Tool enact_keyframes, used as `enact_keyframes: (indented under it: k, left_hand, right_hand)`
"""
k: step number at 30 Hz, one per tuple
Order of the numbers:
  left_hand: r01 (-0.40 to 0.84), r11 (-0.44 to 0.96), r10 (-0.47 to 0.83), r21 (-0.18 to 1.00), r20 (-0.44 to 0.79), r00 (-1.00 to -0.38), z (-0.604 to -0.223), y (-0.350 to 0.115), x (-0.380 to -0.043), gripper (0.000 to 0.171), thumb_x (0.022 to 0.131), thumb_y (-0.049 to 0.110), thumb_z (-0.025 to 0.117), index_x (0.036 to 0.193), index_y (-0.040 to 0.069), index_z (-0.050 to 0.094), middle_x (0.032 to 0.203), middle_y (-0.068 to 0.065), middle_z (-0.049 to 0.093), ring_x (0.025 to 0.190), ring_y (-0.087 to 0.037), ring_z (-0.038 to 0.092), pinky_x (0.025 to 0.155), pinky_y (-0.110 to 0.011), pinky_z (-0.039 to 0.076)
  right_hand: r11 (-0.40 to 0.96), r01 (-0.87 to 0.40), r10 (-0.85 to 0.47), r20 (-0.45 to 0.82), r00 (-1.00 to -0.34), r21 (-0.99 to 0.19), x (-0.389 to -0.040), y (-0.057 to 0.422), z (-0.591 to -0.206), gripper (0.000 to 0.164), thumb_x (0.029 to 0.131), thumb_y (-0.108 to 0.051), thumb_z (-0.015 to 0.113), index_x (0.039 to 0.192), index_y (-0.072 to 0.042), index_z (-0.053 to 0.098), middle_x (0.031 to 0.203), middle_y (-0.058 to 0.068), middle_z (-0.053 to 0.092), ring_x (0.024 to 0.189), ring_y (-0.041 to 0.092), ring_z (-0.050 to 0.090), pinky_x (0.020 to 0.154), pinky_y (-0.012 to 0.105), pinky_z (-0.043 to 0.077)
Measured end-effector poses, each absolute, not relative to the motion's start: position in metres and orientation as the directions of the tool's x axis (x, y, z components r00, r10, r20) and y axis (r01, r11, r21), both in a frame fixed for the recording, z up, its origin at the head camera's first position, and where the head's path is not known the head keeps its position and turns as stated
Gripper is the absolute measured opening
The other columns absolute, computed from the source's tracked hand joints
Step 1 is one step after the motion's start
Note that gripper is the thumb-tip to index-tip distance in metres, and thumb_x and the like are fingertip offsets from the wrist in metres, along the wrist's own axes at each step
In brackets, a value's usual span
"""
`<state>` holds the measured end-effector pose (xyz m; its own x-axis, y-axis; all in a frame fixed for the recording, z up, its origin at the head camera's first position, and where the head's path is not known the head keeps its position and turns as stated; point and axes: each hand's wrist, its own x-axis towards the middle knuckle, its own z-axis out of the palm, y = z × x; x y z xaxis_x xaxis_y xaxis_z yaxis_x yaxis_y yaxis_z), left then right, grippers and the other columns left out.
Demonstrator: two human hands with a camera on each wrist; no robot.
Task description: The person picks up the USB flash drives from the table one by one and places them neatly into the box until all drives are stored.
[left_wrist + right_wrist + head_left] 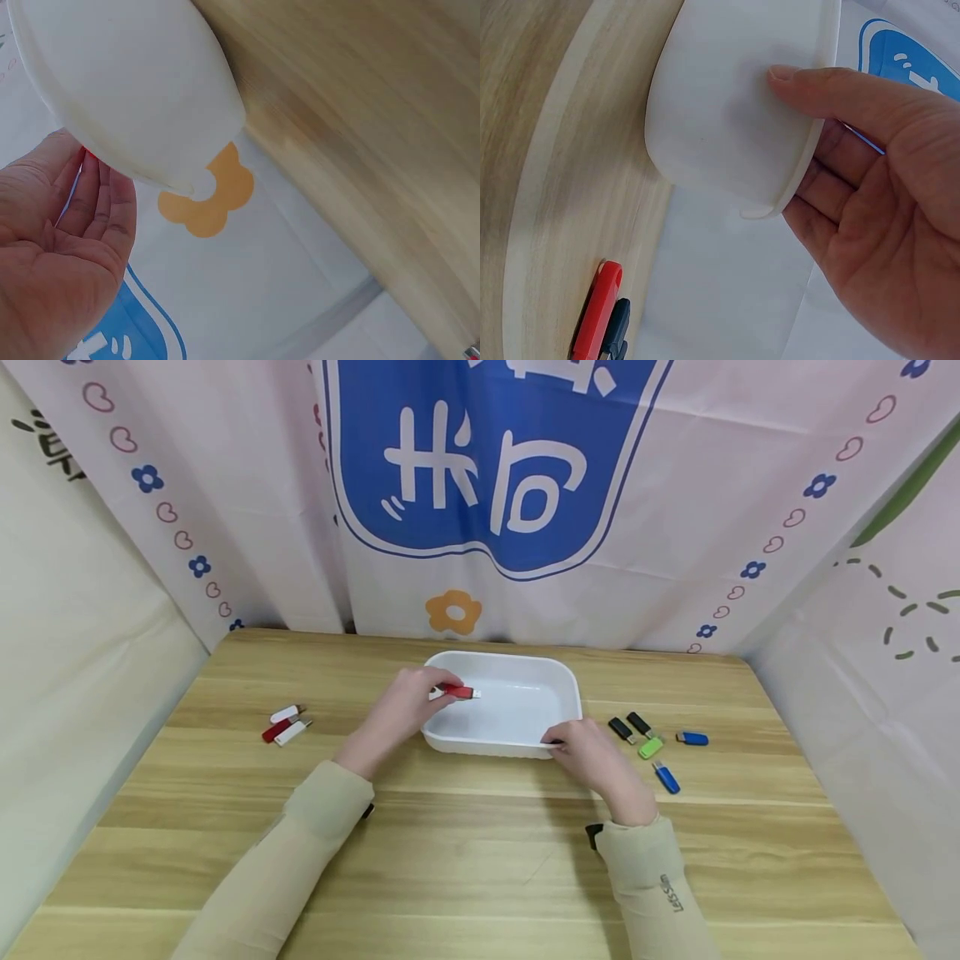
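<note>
Over the left part of a white tray, my left hand pinches a red USB stick, its metal plug pointing right. In the left wrist view only a sliver of red shows by the fingers, mostly behind the tray wall. My right hand grips the tray's near right corner. From the right wrist view, its thumb presses the outer wall and its other fingers reach over the rim. A small dark patch shows at those fingertips in the head view; I cannot tell what it is.
Left of the tray lie two white USB sticks and a red stick. To its right are black sticks, a green stick and blue sticks. A printed curtain hangs behind the wooden table.
</note>
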<state>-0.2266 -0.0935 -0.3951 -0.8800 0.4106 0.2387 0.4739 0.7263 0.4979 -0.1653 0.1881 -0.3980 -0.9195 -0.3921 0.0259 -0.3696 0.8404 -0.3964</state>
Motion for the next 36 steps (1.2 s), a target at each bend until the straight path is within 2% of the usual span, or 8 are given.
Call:
enact_keyframes:
  k: [11,21,36]
  left_hand:
    - [0.441,0.743,0.426,0.503,0.152,-0.892,-0.396,-0.077,-0.241,0.026,0.089,0.018,0.076,0.113,0.009,0.075,0.111,-0.007,0.076,0.104,-0.022,0.070,0.097,-0.038,0.055]
    - [0.451,0.743,0.454,0.495,0.123,-0.883,-0.400,-0.066,-0.253,0.025,0.089,0.014,0.076,0.113,0.011,0.076,0.108,-0.004,0.076,0.103,-0.020,0.069,0.097,-0.036,0.055]
    - [0.503,0.773,0.511,0.386,0.090,-0.855,-0.408,-0.049,-0.270,0.015,0.089,0.013,0.075,0.104,0.010,0.077,0.101,-0.004,0.078,0.096,-0.020,0.070,0.093,-0.033,0.055]
  right_hand:
    - [0.837,-0.370,-0.388,0.039,-0.921,-0.403,-0.167,0.189,-0.400,0.010,0.089,-0.005,0.072,0.093,-0.009,0.080,0.095,0.007,0.078,0.084,0.017,0.071,0.078,0.036,0.059]
    - [0.845,-0.365,-0.385,0.031,-0.923,-0.391,-0.168,0.188,-0.401,0.011,0.088,-0.004,0.072,0.094,-0.010,0.080,0.096,0.007,0.078,0.088,0.019,0.072,0.080,0.037,0.059]
    - [0.857,-0.360,-0.381,0.019,-0.924,-0.369,-0.168,0.187,-0.401,0.010,0.088,-0.006,0.073,0.095,-0.009,0.080,0.097,0.007,0.078,0.087,0.019,0.072,0.080,0.038,0.059]
